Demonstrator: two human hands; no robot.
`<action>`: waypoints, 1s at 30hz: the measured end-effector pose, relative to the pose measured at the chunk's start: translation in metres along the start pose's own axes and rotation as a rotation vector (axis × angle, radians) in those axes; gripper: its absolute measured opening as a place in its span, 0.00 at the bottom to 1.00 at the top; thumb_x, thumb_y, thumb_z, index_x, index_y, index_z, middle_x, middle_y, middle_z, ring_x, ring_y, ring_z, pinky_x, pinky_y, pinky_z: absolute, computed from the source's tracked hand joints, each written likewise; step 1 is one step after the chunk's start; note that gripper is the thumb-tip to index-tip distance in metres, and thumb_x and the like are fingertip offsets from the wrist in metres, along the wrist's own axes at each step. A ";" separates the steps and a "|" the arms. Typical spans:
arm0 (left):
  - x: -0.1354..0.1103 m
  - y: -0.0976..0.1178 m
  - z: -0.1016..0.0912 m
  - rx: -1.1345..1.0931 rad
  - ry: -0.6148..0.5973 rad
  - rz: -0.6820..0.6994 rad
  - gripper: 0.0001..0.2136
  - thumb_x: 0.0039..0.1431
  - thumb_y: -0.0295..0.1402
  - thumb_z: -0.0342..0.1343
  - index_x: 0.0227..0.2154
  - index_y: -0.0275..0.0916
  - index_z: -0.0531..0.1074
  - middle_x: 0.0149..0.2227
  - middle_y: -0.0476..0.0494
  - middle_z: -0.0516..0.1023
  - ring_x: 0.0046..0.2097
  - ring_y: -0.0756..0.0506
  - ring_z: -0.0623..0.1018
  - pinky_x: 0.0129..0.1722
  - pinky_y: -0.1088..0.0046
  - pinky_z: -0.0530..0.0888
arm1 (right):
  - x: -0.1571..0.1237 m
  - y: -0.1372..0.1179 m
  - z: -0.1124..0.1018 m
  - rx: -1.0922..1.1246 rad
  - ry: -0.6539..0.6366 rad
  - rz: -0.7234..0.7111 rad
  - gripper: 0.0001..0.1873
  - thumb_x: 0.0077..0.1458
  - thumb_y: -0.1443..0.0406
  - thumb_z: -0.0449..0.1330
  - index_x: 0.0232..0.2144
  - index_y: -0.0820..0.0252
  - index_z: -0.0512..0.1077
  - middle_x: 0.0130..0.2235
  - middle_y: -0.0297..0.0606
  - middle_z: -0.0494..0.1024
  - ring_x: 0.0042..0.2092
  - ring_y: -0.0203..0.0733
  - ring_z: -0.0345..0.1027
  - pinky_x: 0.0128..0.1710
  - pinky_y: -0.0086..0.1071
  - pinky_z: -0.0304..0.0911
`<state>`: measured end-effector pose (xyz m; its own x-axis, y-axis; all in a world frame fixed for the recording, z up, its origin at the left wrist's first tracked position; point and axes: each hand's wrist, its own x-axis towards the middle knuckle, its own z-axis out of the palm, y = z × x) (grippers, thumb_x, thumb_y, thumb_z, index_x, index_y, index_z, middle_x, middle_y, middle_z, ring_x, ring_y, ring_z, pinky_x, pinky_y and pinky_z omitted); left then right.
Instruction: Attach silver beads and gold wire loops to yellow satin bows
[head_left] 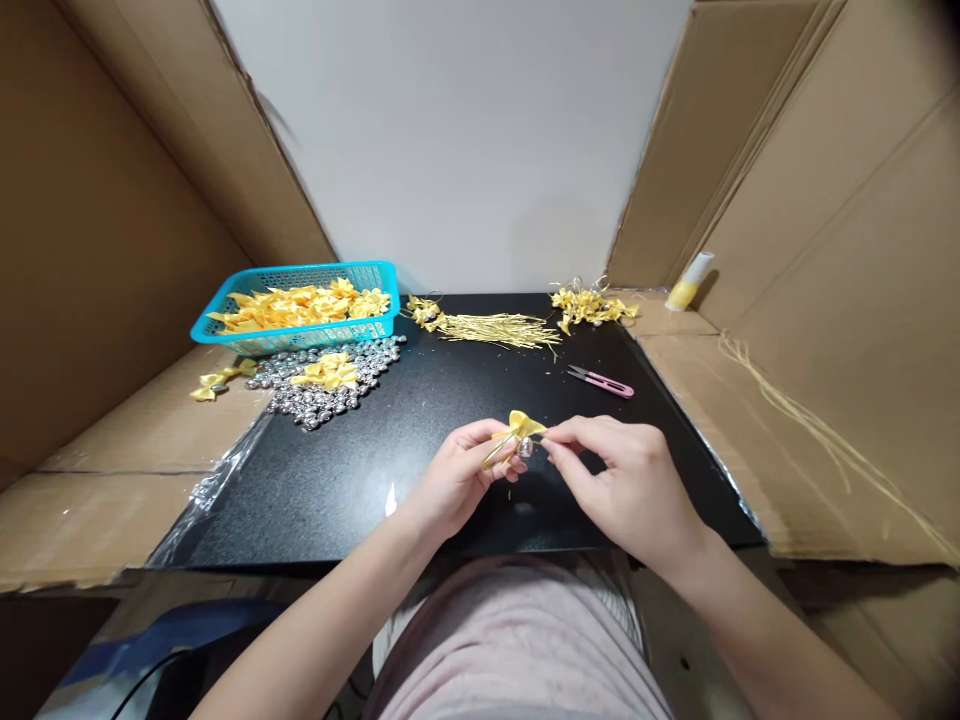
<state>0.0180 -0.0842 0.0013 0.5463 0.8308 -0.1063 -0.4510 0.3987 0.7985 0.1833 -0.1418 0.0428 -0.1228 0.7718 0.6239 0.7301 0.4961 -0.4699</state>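
Observation:
A yellow ribbon bow (527,424) is pinched in my left hand (469,465), above the near part of the black table. A loop of thin gold cord (498,452) lies over those fingers. Just under the bow hangs a small shiny silver bell (525,448), close to the left fingertips. My right hand (619,470) is closed at the bow's right side, thumb and forefinger pressed together on what looks like an end of the cord. The fingertips partly hide the exact grip.
A blue basket (319,341) of yellow bows stands back left. Silver bells (311,405) with several bows lie before it. Cut gold cords (495,329) and a finished-looking pile (589,304) lie behind; pink thread snips (604,381) lie right. Cardboard walls (840,220) flank the table.

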 end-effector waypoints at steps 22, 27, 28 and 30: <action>-0.003 -0.003 0.005 0.038 0.021 0.018 0.13 0.42 0.37 0.71 0.21 0.33 0.75 0.22 0.48 0.75 0.23 0.54 0.71 0.26 0.80 0.70 | 0.000 0.000 -0.006 0.057 -0.050 0.015 0.09 0.53 0.74 0.60 0.26 0.57 0.76 0.27 0.33 0.82 0.27 0.37 0.74 0.31 0.29 0.65; -0.004 -0.001 0.006 0.038 -0.007 0.007 0.12 0.41 0.36 0.71 0.21 0.34 0.76 0.20 0.48 0.75 0.23 0.53 0.72 0.25 0.80 0.70 | 0.001 0.000 -0.005 0.123 -0.069 0.026 0.10 0.52 0.75 0.60 0.26 0.57 0.76 0.27 0.32 0.82 0.27 0.36 0.74 0.31 0.28 0.65; -0.004 -0.001 0.006 0.036 -0.011 0.005 0.12 0.41 0.36 0.71 0.21 0.34 0.76 0.20 0.47 0.76 0.23 0.53 0.72 0.25 0.80 0.70 | 0.001 0.000 -0.005 0.127 -0.070 0.025 0.10 0.52 0.75 0.60 0.26 0.57 0.76 0.27 0.32 0.82 0.27 0.36 0.74 0.31 0.28 0.65; -0.004 0.000 0.005 0.031 -0.011 0.001 0.12 0.41 0.36 0.71 0.21 0.34 0.76 0.20 0.47 0.76 0.23 0.53 0.72 0.25 0.79 0.69 | 0.001 0.000 -0.006 0.148 -0.068 0.027 0.09 0.52 0.75 0.60 0.26 0.57 0.76 0.28 0.32 0.82 0.27 0.36 0.74 0.31 0.28 0.66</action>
<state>0.0199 -0.0895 0.0044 0.5540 0.8266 -0.0991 -0.4290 0.3855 0.8169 0.1870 -0.1435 0.0466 -0.1532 0.8082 0.5687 0.6271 0.5242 -0.5761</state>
